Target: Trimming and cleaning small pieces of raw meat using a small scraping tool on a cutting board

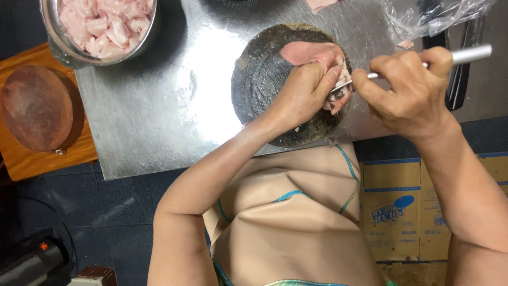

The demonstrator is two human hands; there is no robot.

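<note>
A steel table (159, 106) carries a round dark chopping block (264, 79). On the block lies pink meat (309, 53), pinned under the left hand (301, 95). Just right of the block, the right hand (413, 87) grips a metal-handled knife (465, 54), its blade touching the meat.

We are seeing pale pink meat (309, 53) lying on a dark grey, mottled round chopping block (262, 79), and more pink-white pieces filling a silver bowl (58, 45). The worktop (159, 122) is shining silver-grey. We are wearing a beige apron (291, 222) edged in teal. A reddish-brown round block (34, 108) is sitting on orange-brown wood.
</note>
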